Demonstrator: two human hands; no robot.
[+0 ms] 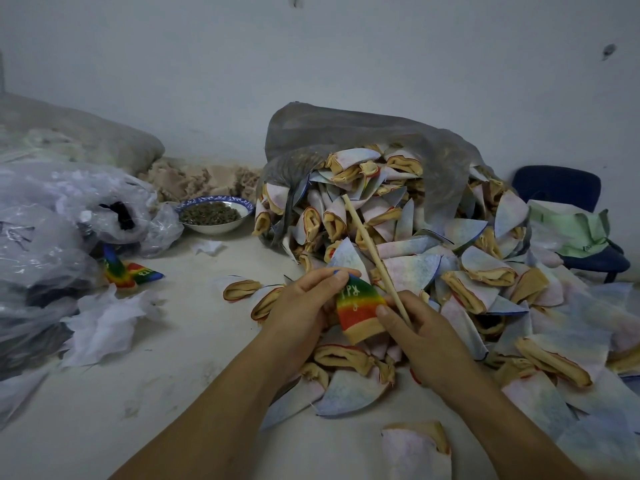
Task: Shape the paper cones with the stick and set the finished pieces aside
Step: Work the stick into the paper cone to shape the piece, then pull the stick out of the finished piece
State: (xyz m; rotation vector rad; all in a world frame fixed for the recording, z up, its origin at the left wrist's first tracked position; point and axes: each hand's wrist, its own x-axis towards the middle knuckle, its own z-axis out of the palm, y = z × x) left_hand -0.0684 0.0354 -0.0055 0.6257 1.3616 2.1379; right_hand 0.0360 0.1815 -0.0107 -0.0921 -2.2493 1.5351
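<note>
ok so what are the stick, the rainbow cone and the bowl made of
Stick: pale wood or bamboo, bare and matte, an even tan with no shine. Rainbow cone: looks like soft, fuzzy cloth or fibrous paper, matte, with a tan band at its base. Bowl: glazed ceramic, probably; white, glossy, blue-patterned rim.

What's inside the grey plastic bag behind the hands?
The grey bag holds pale cone pieces with tan rims, packed tight and spilling from its mouth onto the table. Its cloudy film covers the top and back, so the pile's depth there cannot be seen.
</note>
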